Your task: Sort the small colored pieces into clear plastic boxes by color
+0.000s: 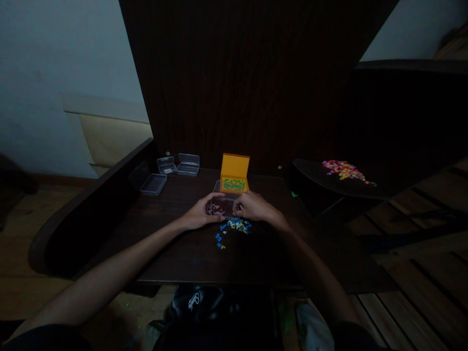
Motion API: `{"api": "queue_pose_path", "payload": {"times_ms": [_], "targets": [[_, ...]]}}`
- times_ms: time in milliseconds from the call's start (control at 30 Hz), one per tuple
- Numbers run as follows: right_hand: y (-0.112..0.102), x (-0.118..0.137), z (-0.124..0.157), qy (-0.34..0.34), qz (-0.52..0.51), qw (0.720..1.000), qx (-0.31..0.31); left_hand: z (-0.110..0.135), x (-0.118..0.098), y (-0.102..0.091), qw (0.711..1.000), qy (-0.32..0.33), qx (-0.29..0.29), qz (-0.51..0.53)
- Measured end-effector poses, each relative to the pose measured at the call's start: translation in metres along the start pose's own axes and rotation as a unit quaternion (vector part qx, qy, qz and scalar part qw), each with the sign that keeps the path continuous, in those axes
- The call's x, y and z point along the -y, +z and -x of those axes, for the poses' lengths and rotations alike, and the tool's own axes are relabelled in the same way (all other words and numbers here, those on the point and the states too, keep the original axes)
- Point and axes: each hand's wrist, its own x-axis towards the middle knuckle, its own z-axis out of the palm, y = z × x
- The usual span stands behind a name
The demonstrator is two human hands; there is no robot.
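Note:
My left hand grips the left end of a small clear plastic box, with its thumb at the near edge and its fingers at the far edge. A few small pinkish pieces show inside, too dim to name. Over the box's right part, my right hand has its fingers drawn together in a pinch; whatever they hold is hidden. Just in front of the box lies a loose pile of tiny blue, yellow and white pieces. Behind it stands an orange box, lid up, holding green pieces.
At the left of the dark wooden desk sit a clear open box and two smaller lidded ones, a left one and a right one. Pink and yellow pieces heap on a side shelf. A raised edge borders the desk's left.

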Motion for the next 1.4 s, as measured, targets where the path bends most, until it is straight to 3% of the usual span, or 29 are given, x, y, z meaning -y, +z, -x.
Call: {"api": "queue_pose_path", "payload": {"times_ms": [500,633,733,933,1167,1400], "targets": [[-0.004,-0.003,0.005,0.006,-0.016,0.999,-0.038,0.0,-0.002,0.0,1.0,-0.016,-0.009,0.022],[-0.006,-0.002,0.01,-0.052,-0.064,0.995,-0.051,-0.001,-0.002,-0.001,1.0,-0.01,-0.012,0.017],[-0.004,0.004,0.015,-0.117,-0.104,0.988,-0.018,-0.001,-0.003,-0.004,1.0,-0.001,-0.024,-0.001],[0.015,0.017,0.017,-0.174,-0.076,0.981,0.05,-0.002,-0.003,-0.007,0.999,0.008,-0.034,-0.025],[0.04,0.019,0.013,-0.176,-0.068,0.981,0.046,-0.001,-0.006,-0.005,0.999,0.009,-0.032,-0.024],[0.043,0.012,0.016,-0.177,-0.085,0.979,0.052,-0.001,-0.008,-0.003,0.999,0.003,-0.032,-0.018]]}}
